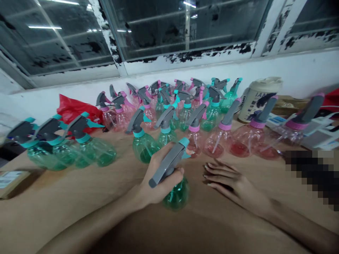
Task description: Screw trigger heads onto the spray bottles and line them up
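The left hand grips the green spray bottle at its neck, the right hand lies open and flat on the table; empty thin plastic, probably light, slightly squashy.

surface: a brown table, bare across its near half
nine o'clock: three green spray bottles with teal triggers, leaning close together
far left edge: a flat cardboard box with a label
ten o'clock: a red plastic bag against the wall
twelve o'clock: a dense cluster of pink and green spray bottles
one to two o'clock: a row of pink spray bottles; behind them a cream lidded tub
three o'clock: white boxes
centre: a green spray bottle standing, held by the left hand; the right hand lying flat beside it
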A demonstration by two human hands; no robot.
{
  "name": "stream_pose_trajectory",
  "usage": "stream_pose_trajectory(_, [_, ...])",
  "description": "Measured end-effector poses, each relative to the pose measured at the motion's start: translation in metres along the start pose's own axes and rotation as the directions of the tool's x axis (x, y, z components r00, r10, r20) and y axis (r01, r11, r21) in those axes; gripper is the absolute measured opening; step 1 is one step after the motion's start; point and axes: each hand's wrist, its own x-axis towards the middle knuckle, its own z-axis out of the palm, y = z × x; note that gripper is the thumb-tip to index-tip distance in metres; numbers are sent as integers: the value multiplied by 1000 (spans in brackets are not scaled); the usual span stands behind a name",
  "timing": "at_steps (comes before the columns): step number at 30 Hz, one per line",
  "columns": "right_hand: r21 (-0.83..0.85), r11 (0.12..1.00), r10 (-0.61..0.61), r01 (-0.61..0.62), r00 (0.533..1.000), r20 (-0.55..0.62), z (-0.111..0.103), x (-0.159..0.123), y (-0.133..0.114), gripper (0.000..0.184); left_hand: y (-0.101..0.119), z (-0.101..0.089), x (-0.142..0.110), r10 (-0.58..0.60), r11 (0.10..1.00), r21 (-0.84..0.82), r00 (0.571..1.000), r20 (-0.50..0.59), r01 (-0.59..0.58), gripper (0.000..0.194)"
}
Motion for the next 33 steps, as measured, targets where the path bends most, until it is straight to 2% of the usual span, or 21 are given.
stream_pose_trajectory(8, [60, 996, 65, -66, 997, 29, 0, -1, -3, 27, 0, 3, -1, -47, 999, 9, 999, 3, 47, 9])
stream_pose_trajectory(14, [71, 994, 77, -81, 996, 55, -3, -1, -6, 28, 2, 4, -2, -120, 984, -123, 991, 67, 127, 18])
stream_pose_trajectory(21, [119, 987, 105, -105, 994, 9, -4, -1, -8, 27, 1, 4, -1, -68, 995, -68, 998, 18, 69, 13])
stream_pose_trajectory(28, [98, 988, 116, -122, 991, 60, -4, -1, -9, 27, 1, 1, -1, -23, 1000, -10, 999, 31, 23, 10])
stream_pose_trajectory(33, [86, 992, 94, -98, 994, 48, -3, -2, -7, 27, 1, -1, 0, -1, 999, -42, 998, 62, 4, 13])
